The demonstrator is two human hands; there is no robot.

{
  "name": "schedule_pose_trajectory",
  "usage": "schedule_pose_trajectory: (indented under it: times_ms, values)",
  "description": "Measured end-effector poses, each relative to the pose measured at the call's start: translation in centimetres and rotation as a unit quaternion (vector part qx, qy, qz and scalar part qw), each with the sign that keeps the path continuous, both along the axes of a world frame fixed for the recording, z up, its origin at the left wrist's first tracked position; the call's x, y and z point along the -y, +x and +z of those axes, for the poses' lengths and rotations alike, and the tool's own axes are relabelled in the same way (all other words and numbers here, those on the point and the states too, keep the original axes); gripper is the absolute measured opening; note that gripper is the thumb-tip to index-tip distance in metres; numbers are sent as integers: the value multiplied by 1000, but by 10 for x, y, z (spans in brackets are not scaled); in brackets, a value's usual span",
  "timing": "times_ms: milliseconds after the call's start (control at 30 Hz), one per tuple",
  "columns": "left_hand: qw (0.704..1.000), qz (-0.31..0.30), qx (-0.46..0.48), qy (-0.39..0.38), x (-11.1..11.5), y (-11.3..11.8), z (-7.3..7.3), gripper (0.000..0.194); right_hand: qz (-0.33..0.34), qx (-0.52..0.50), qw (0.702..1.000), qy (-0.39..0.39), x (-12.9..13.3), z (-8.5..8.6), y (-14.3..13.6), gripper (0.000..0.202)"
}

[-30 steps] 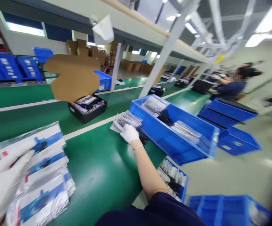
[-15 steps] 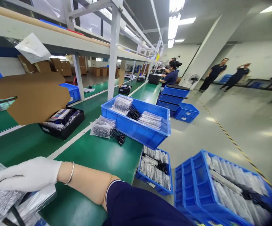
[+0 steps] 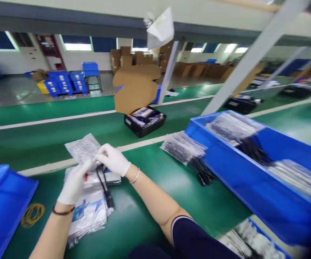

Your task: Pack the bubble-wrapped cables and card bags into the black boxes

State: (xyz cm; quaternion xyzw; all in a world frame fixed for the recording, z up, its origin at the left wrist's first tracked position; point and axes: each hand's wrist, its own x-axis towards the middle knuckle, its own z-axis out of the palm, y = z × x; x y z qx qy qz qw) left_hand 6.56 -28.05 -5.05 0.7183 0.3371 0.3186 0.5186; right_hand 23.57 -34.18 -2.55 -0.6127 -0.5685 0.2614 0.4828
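Both my hands wear white gloves and come together at a bubble-wrap pouch [image 3: 83,146] with a black cable [image 3: 106,190] hanging from its near end. My left hand [image 3: 74,182] is closed on the pouch's lower edge, its fingertips partly blurred. My right hand [image 3: 114,160] pinches the same end, where the cable comes out. Below them, clear plastic bags with printed, flat contents [image 3: 90,210] lie on the green table [image 3: 133,216]. To the right, more bubble-wrapped pouches [image 3: 182,146] with black cables lie on the table beside a blue bin.
The large blue bin [image 3: 225,169] on the right holds wrapped pouches and cables. Another blue bin [image 3: 7,205] stands at the left, with yellow rubber bands [image 3: 32,214] beside it. An open black box [image 3: 144,126] with a cardboard flap sits beyond; a white post [image 3: 255,57] rises behind.
The view has swung left. My left hand has come into view, and my right hand now meets it at the pouch, which appears lifted above the bags.
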Motion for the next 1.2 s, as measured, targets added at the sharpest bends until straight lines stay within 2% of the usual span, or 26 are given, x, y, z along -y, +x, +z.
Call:
schedule_pose_trajectory:
  times_ms: [167, 333, 533, 833, 933, 1000, 1033, 1133, 1200]
  values:
    - [998, -19, 30, -53, 4, 3, 11, 42, 13, -101, 994, -33, -7, -4, 4, 27]
    - [987, -51, 77, -134, 9, 8, 14, 42, 23, -131, 989, -60, -6, -2, 8, 31]
    - [988, -49, 65, -134, 10, 7, 14, 42, 21, -127, 989, -68, -5, -3, 9, 30]
    - [986, -69, 74, -134, 9, 4, 15, 45, 23, -109, 992, -56, 2, 9, 8, 27]
    - [987, -52, 56, -142, 9, 4, 16, 45, 32, -153, 986, -61, 2, 8, 7, 29]
    - [984, -40, 84, -150, 10, 3, 18, 45, 61, -268, 960, -53, 3, 7, 5, 29]
    - [982, -28, 109, -149, 10, 3, 20, 45, 88, -345, 934, -43, 4, 8, 3, 32]
    - [976, 10, 171, -138, 10, -1, 27, 50, 188, -533, 825, -29, 5, 11, -4, 44]
    - [985, 28, 137, -99, 9, -5, 31, 56, 231, -587, 774, -42, 6, 15, -7, 49]
